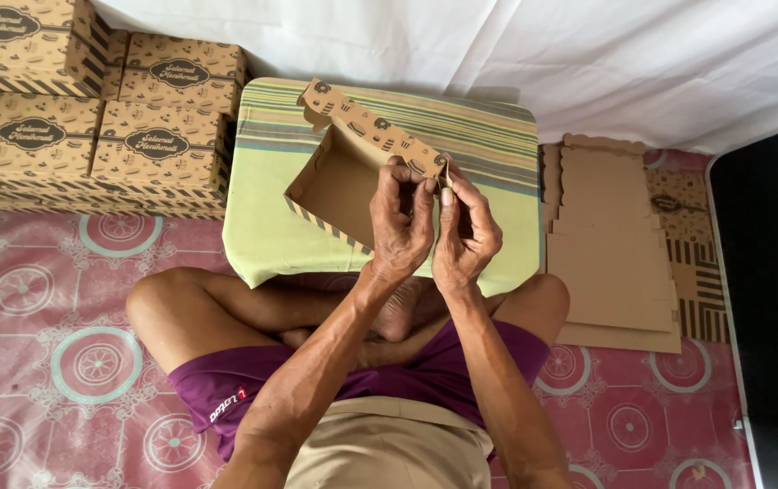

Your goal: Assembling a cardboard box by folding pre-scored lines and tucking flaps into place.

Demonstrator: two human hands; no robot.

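At top left of the head view, a stack of finished boxes (90,100) stands on the patterned pink floor mat (45,362), each one brown cardboard printed with small dark motifs, a dark oval label on its lid and a band of diagonal stripes along the lower edge; they are packed tight against each other in rows. To the right, just beside the low table, a pile of flat unfolded box blanks (610,254) lies on the mat, plain brown side up, with a printed, striped sheet showing beneath its right edge. Between these two piles sits a small table covered by a green striped cloth (280,226), and on it rests the half-formed box (339,186), an open tray with plain brown inside, striped outer wall and nothing in it. Its scalloped printed flap (362,122) rises along the far side, slanting from upper left down to the hands. The left hand (400,226) is closed in a pinch on the right end of that flap, thumb and fingers pressed together on the cardboard. The right hand (463,237) is just beside it, touching it, fingers curled and pinching the same corner of the flap. The person sits cross-legged behind the table in purple shorts (226,389), and a white sheet (497,45) hangs behind everything.
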